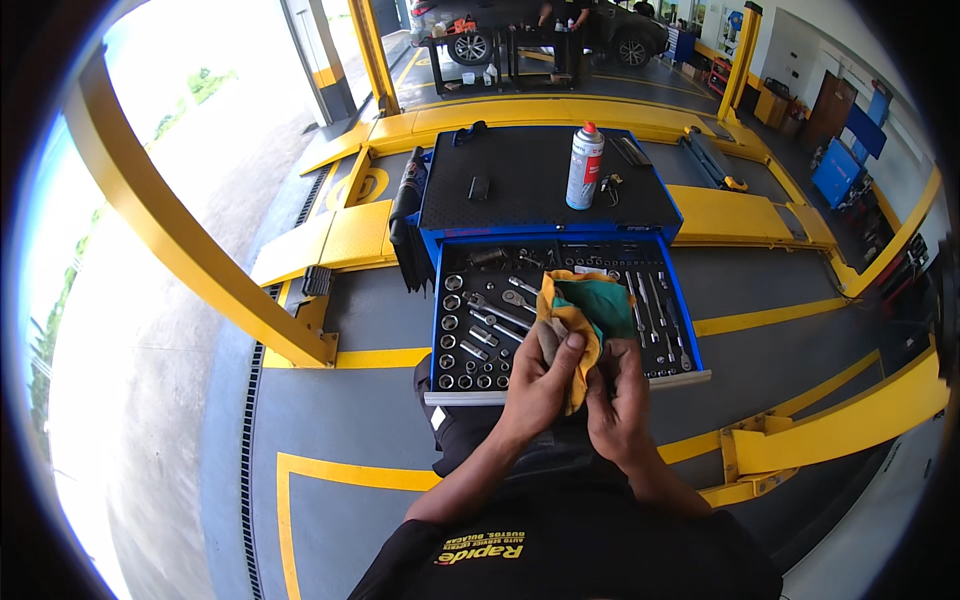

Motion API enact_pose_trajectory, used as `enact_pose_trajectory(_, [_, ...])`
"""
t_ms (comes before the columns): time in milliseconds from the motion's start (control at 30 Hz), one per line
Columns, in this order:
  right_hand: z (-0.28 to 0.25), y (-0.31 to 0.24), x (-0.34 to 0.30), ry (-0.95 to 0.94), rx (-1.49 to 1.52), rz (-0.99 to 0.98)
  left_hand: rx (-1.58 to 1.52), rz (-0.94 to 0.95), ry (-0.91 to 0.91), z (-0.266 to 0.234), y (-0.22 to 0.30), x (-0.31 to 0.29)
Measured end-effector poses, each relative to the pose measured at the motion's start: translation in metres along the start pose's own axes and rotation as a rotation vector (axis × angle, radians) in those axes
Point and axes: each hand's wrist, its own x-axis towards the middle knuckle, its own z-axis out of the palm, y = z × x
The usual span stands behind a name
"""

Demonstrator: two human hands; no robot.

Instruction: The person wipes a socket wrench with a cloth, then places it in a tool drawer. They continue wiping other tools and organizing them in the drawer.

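Both my hands are raised over the open drawer (566, 395) of a blue tool cabinet. A yellow and green cloth (592, 302), folded and smudged, is between them. My left hand (540, 385) grips it from the left, thumb on top, with a greyish bit of cloth bunched under the fingers. At the cloth's lower right, the curled fingers of my right hand (620, 405) pinch its edge. Whether anything is wrapped inside cannot be seen. Below lie sockets (449, 323), a ratchet (517, 299) and slim wrenches or extension bars (654, 300) in a black insert, partly covered by the cloth.
A spray can (584, 168) with a red cap stands on the cabinet's black top (520, 200), near a small dark block (479, 188). Yellow lift ramps (740, 215) and a curved yellow post (170, 240) surround the cabinet. Beyond, a person (565, 15) is by a car (620, 35).
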Motion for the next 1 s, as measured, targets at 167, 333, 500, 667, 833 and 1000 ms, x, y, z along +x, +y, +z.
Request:
enact_pose_trajectory(167, [0.001, -0.010, -0.005, -0.106, -0.133, 0.002, -0.172, -0.022, 0.014, -0.007, -0.008, 0.005])
enact_pose_trajectory(333, [0.008, -0.015, -0.013, -0.167, -0.059, 0.022, -0.232, -0.085, 0.085, -0.014, -0.009, 0.011])
enact_pose_trajectory(500, [-0.002, -0.019, -0.001, -0.187, 0.004, 0.013, -0.225, -0.069, 0.070, -0.020, -0.010, 0.005])
enact_pose_trajectory(667, [-0.005, -0.006, 0.003, -0.028, 0.113, 0.032, -0.230, -0.026, 0.028, -0.003, -0.017, -0.005])
enact_pose_trajectory(833, [0.001, -0.008, -0.014, -0.199, 0.098, 0.098, -0.187, -0.002, 0.073, -0.012, -0.003, 0.011])
enact_pose_trajectory(1000, [-0.004, -0.005, -0.010, -0.210, 0.016, 0.006, -0.275, -0.126, 0.137, -0.008, -0.005, 0.023])
